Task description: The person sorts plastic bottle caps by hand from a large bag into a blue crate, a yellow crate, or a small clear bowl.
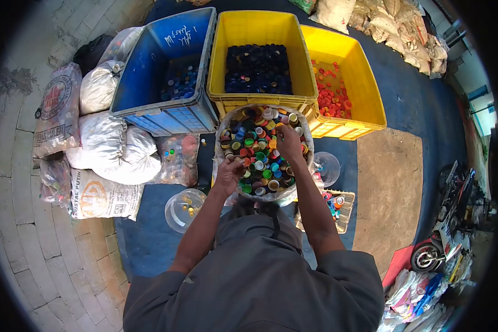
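A round sack [221, 138] full of mixed plastic bottle caps [258, 155] in many colours stands right in front of me. My left hand [230, 174] is at its left rim, fingers curled together close to the caps; what they pinch, if anything, is too small to make out. Over the right part of the heap, my right hand [289, 145] reaches in with bent fingers pointing down among the caps. Its fingertips are partly hidden, so what it grips cannot be made out.
Beyond the sack stand a blue crate [159, 113] with blue caps, a yellow crate [263, 101] with dark caps, and another yellow crate [365, 83] with red caps. See-through tubs [171, 217], a small basket [346, 218] and filled sacks [108, 138] lie around. A motorcycle [429, 254] is at right.
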Demonstrator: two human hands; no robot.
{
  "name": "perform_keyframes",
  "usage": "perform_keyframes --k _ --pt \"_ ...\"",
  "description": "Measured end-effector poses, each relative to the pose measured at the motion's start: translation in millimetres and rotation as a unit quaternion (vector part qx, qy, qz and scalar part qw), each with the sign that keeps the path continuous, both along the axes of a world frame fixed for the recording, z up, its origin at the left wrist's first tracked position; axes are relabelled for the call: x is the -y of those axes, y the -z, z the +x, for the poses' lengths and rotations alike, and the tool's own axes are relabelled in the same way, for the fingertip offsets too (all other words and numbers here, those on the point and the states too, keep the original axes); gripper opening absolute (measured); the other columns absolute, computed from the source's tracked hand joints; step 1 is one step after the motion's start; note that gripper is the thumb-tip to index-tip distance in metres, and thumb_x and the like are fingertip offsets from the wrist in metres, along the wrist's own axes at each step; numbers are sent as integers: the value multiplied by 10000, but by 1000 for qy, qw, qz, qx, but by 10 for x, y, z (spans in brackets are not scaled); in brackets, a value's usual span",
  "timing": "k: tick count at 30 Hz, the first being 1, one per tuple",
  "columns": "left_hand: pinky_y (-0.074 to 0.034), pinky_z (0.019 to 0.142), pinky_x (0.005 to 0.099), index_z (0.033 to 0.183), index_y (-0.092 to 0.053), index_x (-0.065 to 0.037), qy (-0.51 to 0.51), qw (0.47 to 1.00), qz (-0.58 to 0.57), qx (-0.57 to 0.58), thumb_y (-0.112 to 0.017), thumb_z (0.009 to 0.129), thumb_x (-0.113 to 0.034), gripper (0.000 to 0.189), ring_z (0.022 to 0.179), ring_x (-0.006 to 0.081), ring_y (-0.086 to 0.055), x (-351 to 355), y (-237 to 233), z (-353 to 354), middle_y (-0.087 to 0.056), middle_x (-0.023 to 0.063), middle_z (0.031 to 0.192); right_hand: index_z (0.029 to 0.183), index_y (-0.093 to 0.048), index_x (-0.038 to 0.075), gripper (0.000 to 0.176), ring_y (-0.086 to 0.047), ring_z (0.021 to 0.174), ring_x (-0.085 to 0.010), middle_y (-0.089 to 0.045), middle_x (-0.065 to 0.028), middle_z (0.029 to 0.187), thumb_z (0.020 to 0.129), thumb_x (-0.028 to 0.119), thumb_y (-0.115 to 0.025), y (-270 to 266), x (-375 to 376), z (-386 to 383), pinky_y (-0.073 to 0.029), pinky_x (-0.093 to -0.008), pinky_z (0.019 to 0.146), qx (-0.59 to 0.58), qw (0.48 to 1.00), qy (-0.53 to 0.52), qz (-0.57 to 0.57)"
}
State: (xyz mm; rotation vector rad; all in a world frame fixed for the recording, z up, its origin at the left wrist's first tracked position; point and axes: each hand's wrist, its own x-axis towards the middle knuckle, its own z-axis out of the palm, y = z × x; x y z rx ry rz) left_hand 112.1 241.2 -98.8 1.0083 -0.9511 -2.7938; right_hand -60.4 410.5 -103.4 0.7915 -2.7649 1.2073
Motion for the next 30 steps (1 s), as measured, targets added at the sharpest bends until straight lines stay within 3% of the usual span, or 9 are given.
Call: perform_keyframes --k 5,9,13,15,17,22,24,29,30 --pt "-545 760 337 987 -585 -43 -34 994 103 0 -611 822 -90 174 802 180 -621 36 8 212 -612 64 871 1107 -553 43 436 -550 1019 -371 -596 -183 1052 695 88 -687 308 295 -412 -456 -456 865 14 996 26 90" --pt "-490 586 306 818 -582 -93 -57 993 78 68 -613 876 -230 152 599 139 -547 68 -65 235 -562 17 662 1267 -485 100 629 -490 1152 -377 -526 -212 1199 684 142 -719 216 330 -394 -417 -515 916 92 986 26 139" --pt "-402 498 273 760 -573 -122 11 996 -40 81 -616 898 -264 202 496 80 -457 116 -172 11 -524 -29 627 1234 -524 112 586 -553 1055 -384 -619 -175 1057 691 165 -739 303 248 -348 -422 -524 882 100 989 26 109" --pt "-441 534 272 784 -599 -95 43 981 -171 76 -650 877 -252 189 566 91 -529 140 -134 -192 -564 -14 666 1174 -560 96 495 -580 1004 -370 -649 -153 1006 715 156 -737 293 197 -287 -440 -482 869 77 994 30 74" --pt "-473 594 283 866 -616 -68 68 940 -329 54 -671 858 -225 167 651 121 -587 192 -14 -460 -611 17 731 1146 -566 66 438 -585 1007 -357 -646 -161 1025 745 140 -725 185 98 -249 -460 -447 860 80 996 3 28" --pt "-507 771 327 1087 -624 -34 163 741 -651 -7 -669 822 -131 285 855 224 -651 295 108 -1227 -686 111 922 1103 -587 25 349 -651 845 -309 -673 -156 977 769 71 -678 203 -239 -48 -513 -391 747 96 988 81 -92" --pt "-511 791 360 1094 -623 -48 188 713 -675 -11 -678 797 -120 311 895 251 -656 243 215 -1476 -686 123 956 1087 -591 10 310 -662 771 -269 -679 -157 958 783 37 -646 -117 -350 111 -525 -355 698 150 977 105 -105" --pt "-508 832 417 1132 -614 -71 310 639 -697 97 -657 807 -120 332 977 321 -636 103 159 -1739 -672 147 1039 1055 -610 0 250 -676 771 -197 -690 -128 917 811 36 -654 -21 -581 188 -531 -316 692 149 977 104 -114" --pt "-519 793 387 1133 -629 -82 279 663 -687 104 -688 794 -151 351 897 287 -665 103 201 -1744 -692 134 966 1051 -609 -5 248 -676 777 -198 -690 -127 917 811 35 -654 -24 -601 166 -530 -315 695 150 977 100 -112"
